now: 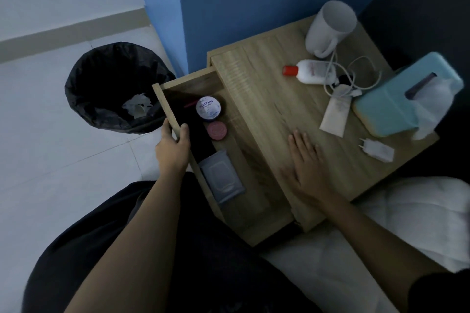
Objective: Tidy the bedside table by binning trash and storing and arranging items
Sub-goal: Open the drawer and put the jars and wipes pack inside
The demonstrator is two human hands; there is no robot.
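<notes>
The wooden bedside table (267, 99) has its drawer (162, 104) pulled out to the left. My left hand (173, 147) grips the drawer's front panel, thumb inside. My right hand (307, 162) lies flat on the tabletop with straight fingers. Inside the drawer lie a blue-lidded cream jar (209, 107), a small pink tin (217, 129) and a grey wipes pack (221, 178). On top are a white mug (329, 28), a white bottle with a red cap (309, 71), a tangled white cable (351, 76), a beige sachet (334, 114), a teal tissue box (396, 99) and a white plug adapter (376, 151).
A bin with a black liner (114, 86) stands on the tiled floor left of the drawer, with crumpled white paper inside. A blue wall is behind the table. White bedding (407, 216) lies at the lower right, and my dark-clothed lap is below the drawer.
</notes>
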